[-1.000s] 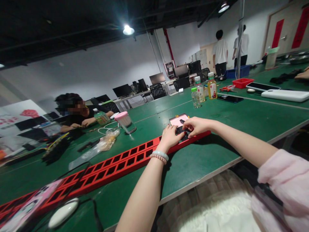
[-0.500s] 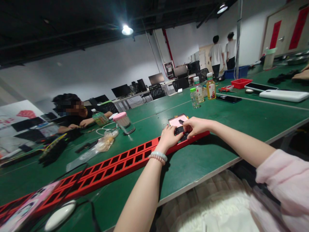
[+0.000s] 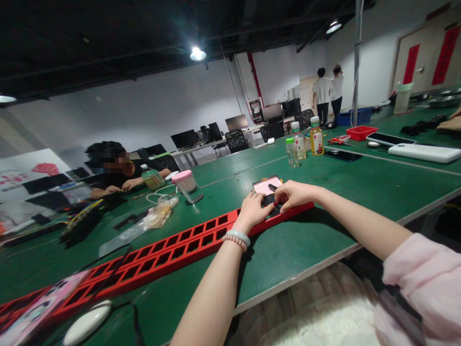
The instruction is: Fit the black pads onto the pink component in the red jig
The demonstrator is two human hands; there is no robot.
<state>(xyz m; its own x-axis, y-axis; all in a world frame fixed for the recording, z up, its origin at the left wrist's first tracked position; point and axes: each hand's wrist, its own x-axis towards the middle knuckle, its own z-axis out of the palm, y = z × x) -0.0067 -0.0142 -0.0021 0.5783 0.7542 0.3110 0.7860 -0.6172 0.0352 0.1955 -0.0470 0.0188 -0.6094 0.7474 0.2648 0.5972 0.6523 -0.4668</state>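
Observation:
My left hand (image 3: 254,209) rests over the right-hand part of a long red rack (image 3: 201,230) with rows of square openings. Its thumb and fingers close about a small black part (image 3: 268,198) lying on the rack. Close beside it, my right hand (image 3: 293,193) is closed in a pinch on a thin dark pen-like tool (image 3: 272,188), whose exact kind I cannot make out. The tool's lower end is hidden by the fingers. Just behind both hands lies an open shallow box with a pink inside (image 3: 264,185).
Bottles (image 3: 317,137) and a phone (image 3: 343,155) stand or lie beyond my right hand. A pink-lidded glass (image 3: 189,186), a plastic bag (image 3: 156,214) and a white mouse (image 3: 88,323) are to the left. Across the table a person (image 3: 108,166) leans over wiring.
The view has tilted up slightly, so everything sits a little lower. Both hands stay at the same part, with only slight finger movement. The two people at the back have shifted a little.

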